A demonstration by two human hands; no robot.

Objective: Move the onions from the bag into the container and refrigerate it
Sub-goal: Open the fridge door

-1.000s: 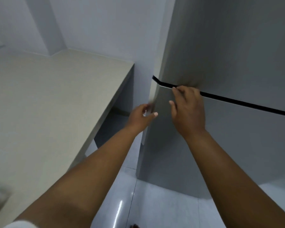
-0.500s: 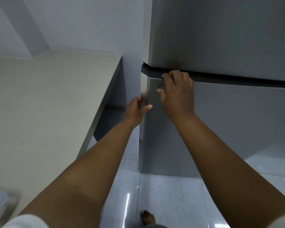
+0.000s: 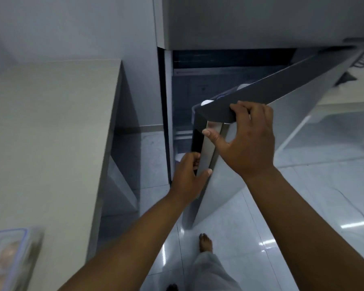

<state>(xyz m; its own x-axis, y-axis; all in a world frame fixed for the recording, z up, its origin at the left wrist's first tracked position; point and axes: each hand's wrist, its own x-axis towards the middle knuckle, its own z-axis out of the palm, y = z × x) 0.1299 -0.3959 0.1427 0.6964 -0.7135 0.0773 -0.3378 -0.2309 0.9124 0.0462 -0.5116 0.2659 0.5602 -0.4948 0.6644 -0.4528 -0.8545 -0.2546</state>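
Down at the near corner of the counter (image 3: 51, 133) the lidded container (image 3: 6, 257) waits, rigid, best lifted by both sides, while left hand (image 3: 187, 177) and right hand (image 3: 246, 139) clasp the half-open fridge door (image 3: 261, 156), no readable writing.

A: Dim, greyish light all round; the inside of the fridge (image 3: 198, 85) is dark, without a glow.
B: The floor (image 3: 303, 206) right of the fridge shows white glare streaks. The container (image 3: 6, 255) on the bench (image 3: 51, 133) is blurred, and straight lines bend toward the frame's edges.
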